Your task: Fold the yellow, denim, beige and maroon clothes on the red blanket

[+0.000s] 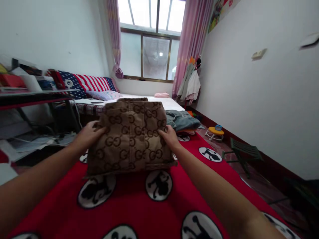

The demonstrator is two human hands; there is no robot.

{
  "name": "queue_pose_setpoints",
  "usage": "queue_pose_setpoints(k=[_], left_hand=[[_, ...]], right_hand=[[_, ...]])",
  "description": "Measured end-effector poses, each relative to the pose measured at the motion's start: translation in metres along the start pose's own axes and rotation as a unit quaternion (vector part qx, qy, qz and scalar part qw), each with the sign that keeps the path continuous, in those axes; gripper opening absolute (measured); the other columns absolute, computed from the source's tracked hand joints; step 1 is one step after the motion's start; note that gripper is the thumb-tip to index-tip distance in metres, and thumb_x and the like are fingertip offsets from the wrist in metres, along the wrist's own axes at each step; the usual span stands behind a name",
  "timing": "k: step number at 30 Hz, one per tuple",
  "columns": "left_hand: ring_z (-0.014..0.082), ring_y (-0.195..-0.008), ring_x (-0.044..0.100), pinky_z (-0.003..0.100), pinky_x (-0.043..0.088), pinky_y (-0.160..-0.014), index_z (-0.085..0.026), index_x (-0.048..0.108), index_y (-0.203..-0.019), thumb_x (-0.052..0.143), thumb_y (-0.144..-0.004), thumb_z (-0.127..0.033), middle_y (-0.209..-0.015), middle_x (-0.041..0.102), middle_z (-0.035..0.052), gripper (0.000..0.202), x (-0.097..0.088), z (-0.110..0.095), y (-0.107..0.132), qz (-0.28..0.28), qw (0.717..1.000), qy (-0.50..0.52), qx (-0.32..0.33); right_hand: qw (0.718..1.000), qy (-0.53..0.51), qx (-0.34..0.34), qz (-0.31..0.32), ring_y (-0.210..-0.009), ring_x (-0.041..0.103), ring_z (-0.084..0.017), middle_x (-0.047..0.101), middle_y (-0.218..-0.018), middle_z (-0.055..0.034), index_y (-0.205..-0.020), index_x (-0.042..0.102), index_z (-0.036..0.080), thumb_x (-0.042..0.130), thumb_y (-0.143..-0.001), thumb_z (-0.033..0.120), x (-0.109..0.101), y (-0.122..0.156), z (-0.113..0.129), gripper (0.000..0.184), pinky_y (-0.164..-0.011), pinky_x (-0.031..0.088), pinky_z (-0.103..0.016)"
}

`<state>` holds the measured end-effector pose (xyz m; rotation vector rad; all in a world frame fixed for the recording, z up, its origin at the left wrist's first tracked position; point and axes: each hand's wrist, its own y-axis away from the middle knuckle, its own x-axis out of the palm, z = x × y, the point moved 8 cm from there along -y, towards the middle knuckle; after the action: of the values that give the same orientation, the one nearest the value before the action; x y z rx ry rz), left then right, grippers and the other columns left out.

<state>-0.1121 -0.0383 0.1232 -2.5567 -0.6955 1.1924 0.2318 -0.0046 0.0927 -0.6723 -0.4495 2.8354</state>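
A folded brown garment (pixel 131 136) with a repeated letter pattern is lifted a little above a red blanket (pixel 139 205) printed with black-and-white round cartoon patches. My left hand (pixel 88 134) grips the garment's left edge, fingers curled round it. My right hand (pixel 169 136) grips its right edge the same way. Both forearms reach forward over the blanket.
Folded grey-blue clothes (pixel 183 120) lie just beyond the garment on the right. A second bed (pixel 149 99) with a stars-and-stripes cushion (pixel 84 83) stands under the window. A cluttered desk (pixel 32 94) is at left; a green folding stool (pixel 243 152) and a small toy (pixel 215 132) are on the floor at right.
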Motion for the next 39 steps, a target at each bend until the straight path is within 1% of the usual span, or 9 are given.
queue_pose_setpoints(k=[3, 8, 13, 16, 19, 23, 29, 33, 39], left_hand=[[0.0340, -0.128, 0.044, 0.047, 0.040, -0.101, -0.017, 0.028, -0.148, 0.059, -0.084, -0.047, -0.147, 0.036, 0.0184, 0.078, 0.042, -0.009, -0.005, 0.004, 0.987, -0.149, 0.066], [0.0345, -0.128, 0.043, 0.047, 0.039, -0.101, -0.025, 0.051, -0.136, 0.046, -0.089, -0.054, -0.146, 0.039, 0.0138, 0.055, 0.118, 0.038, 0.043, 0.077, 0.971, -0.212, 0.075], [0.0256, -0.110, 0.055, 0.037, 0.041, -0.099, -0.022, 0.068, -0.113, 0.055, -0.085, -0.038, -0.118, 0.058, 0.0102, 0.036, 0.105, 0.059, 0.043, -0.021, 0.986, -0.127, 0.102], [0.0238, -0.102, 0.057, 0.035, 0.043, -0.095, -0.023, 0.074, -0.097, 0.055, -0.082, -0.026, -0.105, 0.062, 0.0077, 0.025, 0.084, 0.042, 0.031, -0.044, 0.984, -0.108, 0.136], [0.0284, -0.112, 0.051, 0.045, 0.039, -0.099, -0.030, 0.072, -0.105, 0.052, -0.085, -0.033, -0.119, 0.060, 0.0048, 0.029, 0.073, 0.006, 0.020, -0.052, 0.971, -0.150, 0.177], [0.0325, -0.138, 0.028, 0.053, 0.026, -0.109, -0.034, 0.052, -0.135, 0.044, -0.088, -0.056, -0.150, 0.037, 0.0037, 0.052, 0.113, -0.033, 0.003, 0.090, 0.954, -0.177, 0.225], [0.0382, -0.142, 0.019, 0.060, 0.017, -0.110, -0.031, 0.033, -0.147, 0.030, -0.091, -0.058, -0.157, 0.021, 0.0082, 0.062, 0.195, -0.001, -0.009, 0.224, 0.936, -0.229, 0.145], [0.0360, -0.142, 0.021, 0.058, 0.017, -0.112, -0.029, 0.038, -0.145, 0.032, -0.091, -0.055, -0.156, 0.026, 0.0080, 0.061, 0.204, 0.015, -0.012, 0.155, 0.954, -0.212, 0.147], [0.0380, -0.141, 0.021, 0.049, 0.024, -0.111, -0.005, 0.031, -0.144, 0.050, -0.084, -0.051, -0.151, 0.027, 0.0243, 0.077, 0.157, 0.024, -0.013, -0.076, 0.984, -0.158, 0.034]], right_hand=[[0.987, 0.155, 0.039, -0.032, -0.110, 0.059, -0.026, 0.063, -0.120, -0.0130, -0.137, 0.042, 0.019, 0.068, -0.078, 0.029, 0.018, -0.007, -0.042, 0.066, -0.095, 0.043, -0.037], [0.981, 0.194, 0.012, -0.006, -0.116, 0.055, -0.023, 0.058, -0.125, -0.0096, -0.127, 0.057, 0.022, 0.060, -0.084, 0.022, 0.048, 0.016, -0.090, 0.043, -0.096, 0.043, -0.032], [0.971, 0.224, -0.072, -0.047, -0.109, 0.057, -0.021, 0.060, -0.116, -0.0082, -0.122, 0.061, 0.021, 0.053, -0.086, 0.018, 0.043, 0.016, -0.064, 0.037, -0.092, 0.044, -0.028], [0.958, 0.238, -0.121, -0.101, -0.103, 0.058, -0.018, 0.058, -0.116, -0.0068, -0.127, 0.057, 0.023, 0.044, -0.090, 0.015, 0.029, 0.010, -0.039, 0.040, -0.088, 0.044, -0.026], [0.932, 0.351, -0.049, -0.078, -0.098, 0.058, -0.022, 0.058, -0.115, -0.0105, -0.117, 0.065, 0.023, 0.044, -0.088, 0.013, 0.028, -0.002, -0.033, 0.037, -0.083, 0.045, -0.032], [0.896, 0.440, -0.018, -0.060, -0.120, 0.045, -0.032, 0.043, -0.140, -0.0178, -0.113, 0.067, 0.017, 0.049, -0.087, 0.018, 0.043, -0.019, -0.021, 0.031, -0.094, 0.039, -0.045], [0.922, 0.383, -0.037, 0.034, -0.144, 0.013, -0.029, 0.024, -0.156, -0.0074, -0.142, 0.042, 0.031, 0.038, -0.094, 0.054, 0.089, -0.022, -0.053, 0.053, -0.110, 0.013, -0.060], [0.941, 0.337, 0.005, 0.006, -0.145, 0.011, -0.028, 0.019, -0.158, -0.0083, -0.139, 0.045, 0.031, 0.040, -0.094, 0.053, 0.086, -0.019, -0.081, 0.051, -0.110, 0.015, -0.058], [0.954, 0.242, 0.127, -0.125, -0.131, 0.038, -0.036, 0.036, -0.144, -0.0269, -0.142, 0.033, 0.008, 0.052, -0.087, 0.052, 0.058, -0.021, -0.098, 0.073, -0.103, 0.031, -0.049]])
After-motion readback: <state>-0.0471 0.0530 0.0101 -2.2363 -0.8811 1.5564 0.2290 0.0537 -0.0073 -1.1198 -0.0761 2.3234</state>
